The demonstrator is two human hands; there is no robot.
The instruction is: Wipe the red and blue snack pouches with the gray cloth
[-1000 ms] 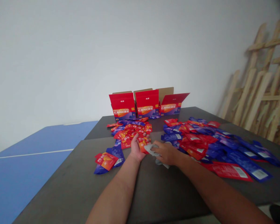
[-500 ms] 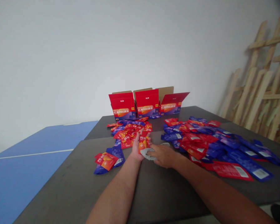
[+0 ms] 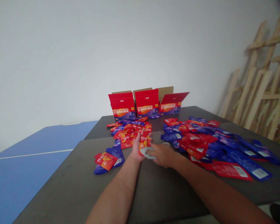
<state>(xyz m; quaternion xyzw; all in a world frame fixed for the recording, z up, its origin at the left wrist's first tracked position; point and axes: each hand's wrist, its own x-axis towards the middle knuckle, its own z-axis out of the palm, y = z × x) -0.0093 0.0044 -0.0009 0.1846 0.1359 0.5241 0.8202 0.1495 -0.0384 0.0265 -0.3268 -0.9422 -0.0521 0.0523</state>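
On the palm of my left hand [image 3: 136,149] lies a red sachet [image 3: 144,141] with an orange fruit print, its front facing up. The hand's fingers curl behind and beside it. My right hand [image 3: 163,155] pinches a crumpled grey cloth [image 3: 148,152], which touches the lower end of the sachet. Just beyond my left hand spreads a pile of red and blue sachets [image 3: 126,137]. Nearer me on the left, a few sachets [image 3: 107,161] overlap on the dark table [image 3: 84,186]. To the right of my right hand is a larger heap of red and blue sachets [image 3: 200,140].
Three red printed cartons [image 3: 147,109] with raised flaps stand in a row at the table's far end. A blue table [image 3: 37,168] with a white line is on the left. Wooden frames [image 3: 266,81] lean against the wall at the right.
The sachet in my left hand has shifted very slightly, and the cloth in my right hand is a little higher against it. The piles and cartons look the same.
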